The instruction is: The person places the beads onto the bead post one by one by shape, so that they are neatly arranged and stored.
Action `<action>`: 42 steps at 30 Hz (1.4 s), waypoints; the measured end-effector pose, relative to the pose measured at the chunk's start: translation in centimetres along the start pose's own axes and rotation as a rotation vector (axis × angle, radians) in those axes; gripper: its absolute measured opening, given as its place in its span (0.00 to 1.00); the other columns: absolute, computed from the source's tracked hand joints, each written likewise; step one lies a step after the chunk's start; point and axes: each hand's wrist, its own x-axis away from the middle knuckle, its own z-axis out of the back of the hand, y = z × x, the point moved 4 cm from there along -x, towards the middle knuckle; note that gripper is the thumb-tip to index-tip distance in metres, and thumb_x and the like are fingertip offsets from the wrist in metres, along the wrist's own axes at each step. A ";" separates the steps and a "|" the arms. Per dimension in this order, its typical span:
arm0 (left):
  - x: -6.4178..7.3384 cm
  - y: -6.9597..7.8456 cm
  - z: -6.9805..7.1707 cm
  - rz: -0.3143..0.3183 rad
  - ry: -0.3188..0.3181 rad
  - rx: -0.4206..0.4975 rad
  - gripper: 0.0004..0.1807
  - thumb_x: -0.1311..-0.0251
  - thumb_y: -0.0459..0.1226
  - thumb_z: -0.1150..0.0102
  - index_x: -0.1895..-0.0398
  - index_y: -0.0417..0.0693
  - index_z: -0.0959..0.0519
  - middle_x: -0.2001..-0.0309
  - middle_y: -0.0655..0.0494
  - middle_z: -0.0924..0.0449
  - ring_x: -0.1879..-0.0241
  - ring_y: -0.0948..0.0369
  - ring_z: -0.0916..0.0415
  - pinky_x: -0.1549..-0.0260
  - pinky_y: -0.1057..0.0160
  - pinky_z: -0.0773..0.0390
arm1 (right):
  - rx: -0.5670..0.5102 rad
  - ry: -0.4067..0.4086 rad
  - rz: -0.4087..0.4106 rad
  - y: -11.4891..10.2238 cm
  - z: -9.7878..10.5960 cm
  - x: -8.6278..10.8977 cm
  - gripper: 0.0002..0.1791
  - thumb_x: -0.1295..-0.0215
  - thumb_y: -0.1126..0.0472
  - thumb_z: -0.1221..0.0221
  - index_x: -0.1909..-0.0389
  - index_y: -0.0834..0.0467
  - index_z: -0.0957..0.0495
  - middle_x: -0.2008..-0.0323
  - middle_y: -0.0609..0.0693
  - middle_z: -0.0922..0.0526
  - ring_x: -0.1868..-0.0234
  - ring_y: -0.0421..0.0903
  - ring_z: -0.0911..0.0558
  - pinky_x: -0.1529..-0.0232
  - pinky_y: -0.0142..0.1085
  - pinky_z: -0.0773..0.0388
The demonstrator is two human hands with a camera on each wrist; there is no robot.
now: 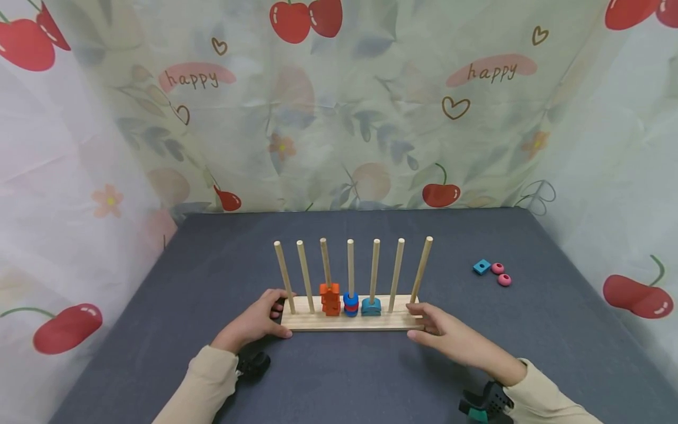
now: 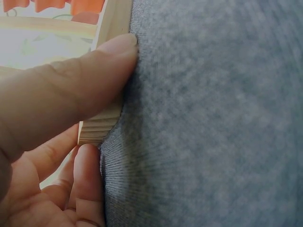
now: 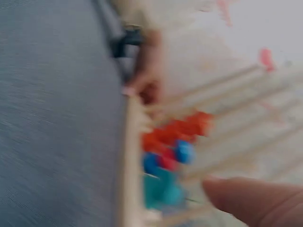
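A pale wooden peg board (image 1: pixel 349 322) with several upright pegs lies lengthwise before me. Orange pieces (image 1: pixel 330 300) are stacked on one peg, blue and red rings (image 1: pixel 351 304) on the middle one, and teal pieces (image 1: pixel 371 306) on the peg right of it. My left hand (image 1: pixel 258 320) grips the board's left end, its thumb (image 2: pixel 106 59) across the front edge and the fingers behind the end. Around the right end my right hand (image 1: pixel 450 335) is spread, fingers over the board; its thumb (image 3: pixel 255 198) stands off the wood in the blurred right wrist view.
Toward the right back of the dark tabletop (image 1: pixel 529 330) lie a blue square piece (image 1: pixel 481 267) and two pink beads, one nearer the back (image 1: pixel 497 268) and one nearer me (image 1: pixel 504 280). A printed curtain (image 1: pixel 339 118) encloses the back and sides.
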 end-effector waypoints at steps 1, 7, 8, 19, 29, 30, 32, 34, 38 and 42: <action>0.0 0.0 0.0 0.000 -0.001 0.000 0.43 0.62 0.32 0.21 0.38 0.46 0.30 0.44 0.47 0.36 0.49 0.53 0.34 0.50 0.55 0.30 | -0.002 -0.019 0.000 -0.1 0.6 0.3 0.34 0.30 0.51 0.44 0.32 0.67 0.40 0.34 0.68 0.34 0.37 0.64 0.29 0.43 0.52 0.28; 0.2 0.2 0.1 0.002 -0.004 0.004 0.42 0.62 0.31 0.21 0.38 0.45 0.30 0.45 0.46 0.36 0.49 0.53 0.34 0.50 0.55 0.31 | 0.074 0.061 0.027 -0.3 5.3 1.7 0.28 0.30 0.51 0.45 0.36 0.64 0.33 0.40 0.64 0.27 0.42 0.58 0.23 0.50 0.45 0.22; 0.2 0.2 0.1 0.003 -0.002 0.006 0.43 0.62 0.31 0.21 0.38 0.44 0.30 0.45 0.46 0.36 0.49 0.53 0.34 0.49 0.54 0.30 | 0.091 0.096 0.037 -0.2 6.2 1.8 0.27 0.29 0.51 0.45 0.36 0.64 0.33 0.40 0.64 0.26 0.42 0.57 0.23 0.50 0.45 0.22; 0.2 0.1 -0.1 0.020 -0.001 0.005 0.43 0.62 0.31 0.21 0.38 0.44 0.30 0.45 0.46 0.36 0.49 0.53 0.34 0.48 0.53 0.30 | 0.147 0.408 0.058 3.8 15.0 0.8 0.30 0.28 0.47 0.48 0.32 0.59 0.37 0.40 0.54 0.28 0.54 0.16 0.29 0.59 0.22 0.26; 0.1 0.3 0.0 0.031 0.000 0.001 0.43 0.62 0.30 0.21 0.38 0.46 0.30 0.44 0.47 0.35 0.48 0.53 0.34 0.47 0.52 0.30 | 0.211 0.357 -0.075 9.5 17.9 -2.3 0.37 0.30 0.44 0.47 0.30 0.64 0.40 0.34 0.67 0.33 0.44 0.46 0.25 0.53 0.27 0.26; 0.1 0.3 0.0 0.035 0.002 0.004 0.43 0.62 0.31 0.21 0.38 0.46 0.30 0.45 0.47 0.35 0.48 0.53 0.34 0.47 0.52 0.30 | 0.211 0.334 -0.084 10.0 18.0 -2.6 0.37 0.30 0.44 0.47 0.30 0.65 0.41 0.34 0.68 0.34 0.42 0.53 0.26 0.51 0.32 0.24; 0.1 0.4 0.0 0.027 -0.004 -0.001 0.43 0.62 0.31 0.21 0.37 0.45 0.31 0.45 0.47 0.35 0.48 0.53 0.34 0.47 0.52 0.30 | 0.217 0.289 -0.102 10.8 18.1 -3.1 0.38 0.30 0.45 0.46 0.30 0.67 0.42 0.34 0.69 0.35 0.39 0.61 0.29 0.47 0.42 0.24; 0.2 0.4 0.0 0.024 -0.004 0.000 0.43 0.62 0.31 0.21 0.37 0.45 0.31 0.44 0.46 0.36 0.48 0.53 0.34 0.47 0.52 0.30 | 0.221 0.245 -0.105 11.5 18.2 -3.5 0.38 0.30 0.47 0.45 0.30 0.68 0.43 0.34 0.70 0.36 0.37 0.64 0.30 0.46 0.46 0.25; 0.2 0.4 0.0 0.022 -0.009 -0.002 0.43 0.61 0.31 0.22 0.37 0.44 0.31 0.44 0.46 0.36 0.48 0.53 0.34 0.47 0.51 0.30 | 0.229 0.180 -0.076 12.4 18.3 -4.1 0.37 0.32 0.52 0.41 0.31 0.70 0.41 0.35 0.71 0.35 0.37 0.65 0.31 0.51 0.33 0.25; 0.2 0.2 0.0 0.023 -0.001 -0.004 0.43 0.62 0.31 0.21 0.37 0.45 0.31 0.44 0.47 0.36 0.48 0.53 0.34 0.47 0.52 0.30 | 0.249 0.161 -0.051 12.8 18.4 -4.4 0.37 0.36 0.54 0.37 0.33 0.69 0.37 0.36 0.70 0.32 0.43 0.55 0.27 0.57 0.25 0.27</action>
